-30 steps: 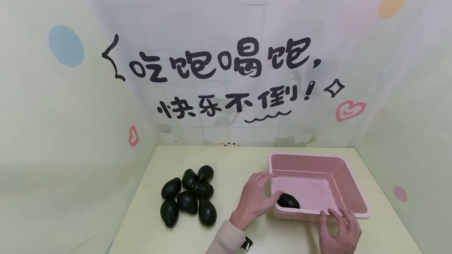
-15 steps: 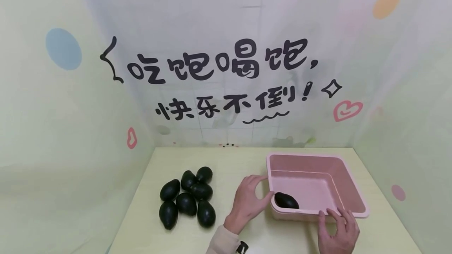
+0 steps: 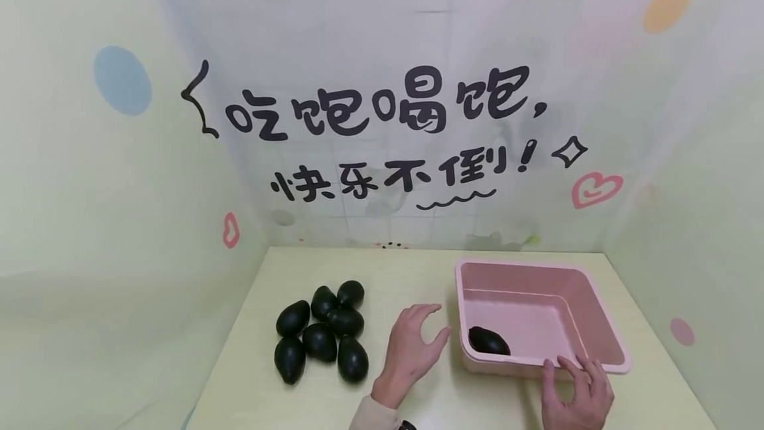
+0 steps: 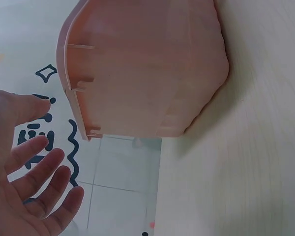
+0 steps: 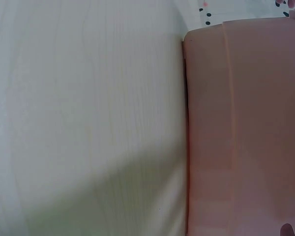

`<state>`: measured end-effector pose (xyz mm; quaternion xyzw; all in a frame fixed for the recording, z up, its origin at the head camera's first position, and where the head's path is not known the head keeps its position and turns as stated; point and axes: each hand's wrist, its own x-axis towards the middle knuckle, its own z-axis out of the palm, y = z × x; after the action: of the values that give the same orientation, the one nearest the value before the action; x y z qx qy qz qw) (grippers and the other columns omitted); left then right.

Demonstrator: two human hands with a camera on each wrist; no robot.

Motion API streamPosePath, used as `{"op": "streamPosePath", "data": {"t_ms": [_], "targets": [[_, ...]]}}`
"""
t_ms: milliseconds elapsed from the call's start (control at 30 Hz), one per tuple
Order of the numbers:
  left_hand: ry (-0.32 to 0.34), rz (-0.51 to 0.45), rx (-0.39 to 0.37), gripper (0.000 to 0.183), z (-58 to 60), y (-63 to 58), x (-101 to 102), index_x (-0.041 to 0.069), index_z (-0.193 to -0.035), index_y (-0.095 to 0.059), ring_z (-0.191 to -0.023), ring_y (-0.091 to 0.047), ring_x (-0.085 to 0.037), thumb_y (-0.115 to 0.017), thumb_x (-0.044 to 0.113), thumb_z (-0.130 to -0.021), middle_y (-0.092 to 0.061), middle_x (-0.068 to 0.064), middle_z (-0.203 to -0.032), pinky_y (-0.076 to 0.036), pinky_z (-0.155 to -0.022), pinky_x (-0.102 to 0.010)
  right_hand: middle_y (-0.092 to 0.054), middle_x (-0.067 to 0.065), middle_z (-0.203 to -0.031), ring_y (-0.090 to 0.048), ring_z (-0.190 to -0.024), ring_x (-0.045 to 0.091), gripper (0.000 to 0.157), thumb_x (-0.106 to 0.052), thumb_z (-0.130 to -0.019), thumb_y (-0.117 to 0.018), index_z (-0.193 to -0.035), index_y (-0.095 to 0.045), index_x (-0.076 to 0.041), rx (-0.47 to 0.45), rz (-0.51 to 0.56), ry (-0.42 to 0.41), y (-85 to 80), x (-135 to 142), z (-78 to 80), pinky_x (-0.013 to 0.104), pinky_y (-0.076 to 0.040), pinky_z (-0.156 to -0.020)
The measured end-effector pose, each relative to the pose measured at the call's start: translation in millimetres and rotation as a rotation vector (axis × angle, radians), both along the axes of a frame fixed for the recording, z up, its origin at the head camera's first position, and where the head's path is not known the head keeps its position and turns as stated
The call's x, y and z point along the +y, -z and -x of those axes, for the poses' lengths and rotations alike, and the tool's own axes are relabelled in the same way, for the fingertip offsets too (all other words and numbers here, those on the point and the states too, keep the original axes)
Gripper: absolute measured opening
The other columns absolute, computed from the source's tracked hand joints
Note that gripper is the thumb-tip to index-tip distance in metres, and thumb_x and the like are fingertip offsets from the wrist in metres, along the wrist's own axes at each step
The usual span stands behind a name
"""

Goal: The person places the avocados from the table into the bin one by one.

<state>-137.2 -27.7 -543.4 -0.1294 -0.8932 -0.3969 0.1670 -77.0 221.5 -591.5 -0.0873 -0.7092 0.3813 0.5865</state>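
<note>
A pink plastic bin [image 3: 540,325] stands at the right of the table, with one dark avocado [image 3: 489,341] lying in its near left corner. My left hand [image 3: 412,345] hovers just left of the bin, thumb and fingers spread apart and nothing between them. In the left wrist view the same hand [image 4: 27,172] shows an empty palm beside the bin's outer wall [image 4: 132,69]. My right hand [image 3: 577,395] holds the bin's front rim, its fingertips curled over the edge. Several more dark avocados [image 3: 319,342] lie in a group on the table's left side.
The pale wooden table [image 3: 412,271] is backed by a printed cloth [image 3: 382,52] with black lettering, and cloth walls rise on both sides. A strip of tabletop separates the avocado group from my left hand.
My left hand has let go of the avocado in the bin's corner and drawn back left, out over the rim. My right hand has stayed on the front rim.
</note>
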Motion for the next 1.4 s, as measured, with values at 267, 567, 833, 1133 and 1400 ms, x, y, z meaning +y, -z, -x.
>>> {"op": "streamPosePath", "data": {"t_ms": [267,567,833,1133,1400], "targets": [[-0.031,-0.003,0.029,0.036,-0.9,5.0,-6.3,0.017,-0.125,-0.077,-0.112,-0.071,-0.022,-0.083,0.027,-0.091,-0.077,0.000,-0.121,-0.059,-0.095,-0.041,-0.061,-0.022,-0.127,-0.049,-0.136,-0.002,0.064,-0.050,-0.094,-0.075,-0.086,-0.071,0.014,0.010,-0.002,0.001,-2.0,0.7,0.2,0.023,-0.033,-0.121],[-0.063,-0.003,-0.008,0.036,-2.7,6.6,-16.4,0.018,-0.126,-0.076,-0.115,-0.070,-0.023,-0.082,0.030,-0.092,-0.077,0.000,-0.123,-0.058,-0.098,-0.043,-0.070,-0.004,-0.115,-0.048,-0.137,0.001,0.066,-0.052,-0.094,-0.075,-0.086,-0.072,0.013,-0.004,-0.012,-0.010,3.8,3.0,1.8,0.023,-0.033,-0.121],[-0.080,0.011,0.011,0.036,-5.6,10.4,-22.3,0.017,-0.125,-0.076,-0.113,-0.070,-0.023,-0.082,0.028,-0.092,-0.077,-0.001,-0.121,-0.058,-0.097,-0.043,-0.061,-0.023,-0.127,-0.052,-0.137,0.002,0.063,-0.049,-0.093,-0.077,-0.086,-0.073,0.013,0.013,-0.005,-0.016,9.1,4.7,2.0,0.025,-0.033,-0.122],[-0.114,-0.002,0.041,0.038,-8.8,15.2,-31.1,0.016,-0.125,-0.077,-0.114,-0.070,-0.023,-0.084,0.027,-0.090,-0.077,0.000,-0.122,-0.058,-0.097,-0.042,-0.056,-0.025,-0.127,-0.048,-0.136,-0.005,0.067,-0.050,-0.095,-0.074,-0.084,-0.070,0.016,0.028,-0.004,-0.014,-11.1,-6.3,-2.6,0.022,-0.033,-0.120],[-0.143,-0.026,0.099,0.036,-9.8,20.5,-33.9,0.013,-0.120,-0.078,-0.109,-0.072,-0.023,-0.086,0.023,-0.086,-0.078,-0.002,-0.118,-0.058,-0.094,-0.042,-0.066,-0.011,-0.124,-0.052,-0.134,-0.002,0.068,-0.052,-0.094,-0.075,-0.083,-0.070,0.015,0.058,-0.006,0.005,-3.7,0.4,-0.4,0.024,-0.034,-0.120]]}}
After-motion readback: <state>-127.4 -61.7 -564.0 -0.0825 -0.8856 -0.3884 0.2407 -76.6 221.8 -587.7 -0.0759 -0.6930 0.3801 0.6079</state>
